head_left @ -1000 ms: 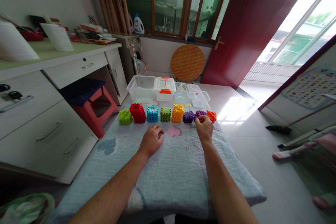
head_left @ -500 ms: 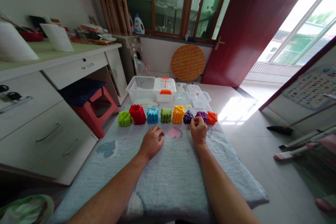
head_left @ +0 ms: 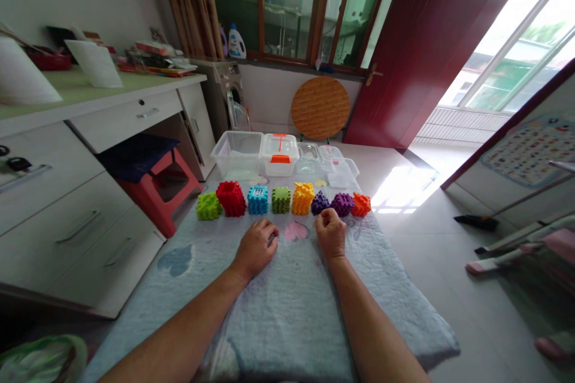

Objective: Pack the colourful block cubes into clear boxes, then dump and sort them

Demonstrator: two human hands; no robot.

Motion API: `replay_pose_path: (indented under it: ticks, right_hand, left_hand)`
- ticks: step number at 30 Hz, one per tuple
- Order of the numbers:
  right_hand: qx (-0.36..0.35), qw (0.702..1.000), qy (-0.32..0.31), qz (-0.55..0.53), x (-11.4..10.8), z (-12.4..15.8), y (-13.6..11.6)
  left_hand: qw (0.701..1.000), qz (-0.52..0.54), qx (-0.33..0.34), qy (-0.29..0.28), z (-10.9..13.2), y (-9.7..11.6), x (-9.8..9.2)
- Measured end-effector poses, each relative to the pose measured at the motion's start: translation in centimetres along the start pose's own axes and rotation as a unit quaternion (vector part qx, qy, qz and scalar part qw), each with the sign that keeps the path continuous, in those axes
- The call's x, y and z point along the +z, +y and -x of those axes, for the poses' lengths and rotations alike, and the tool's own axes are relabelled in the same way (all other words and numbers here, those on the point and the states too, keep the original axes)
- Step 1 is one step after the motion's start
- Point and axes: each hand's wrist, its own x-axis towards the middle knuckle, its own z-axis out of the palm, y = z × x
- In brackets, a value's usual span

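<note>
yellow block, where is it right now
In the head view, the yellow block is just right of the picture's centre, between the olive-green block and the dark purple block.

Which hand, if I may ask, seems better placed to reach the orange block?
Likely the right hand: it is near the purple block, which stands beside the orange block; the left hand lies farther away.

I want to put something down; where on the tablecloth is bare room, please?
Bare tablecloth lies between the left forearm and right forearm, left of the left forearm around the grey heart print, and right of the right forearm. The far end is crowded: a row of notched blocks, clear plastic containers behind.
</note>
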Motion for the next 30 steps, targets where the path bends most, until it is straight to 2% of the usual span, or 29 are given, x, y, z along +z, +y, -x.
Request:
replay_pose_path:
  ticks: [7,14,30]
  right_hand:
    - [0.03,0.999,-0.021,0.005,0.0,0.5,-0.3]
    - [0.032,0.996,-0.063,0.061,0.2,1.1,-0.5]
    - [0.037,0.996,-0.078,0.001,-0.4,0.7,-0.3]
  left_hand:
    - [1.0,-0.008,0.002,-0.01,0.8,0.1,-0.5]
    - [1.0,-0.019,0.008,-0.01,1.4,0.2,-0.8]
    - [1.0,-0.027,-0.001,-0.002,1.3,0.3,-0.5]
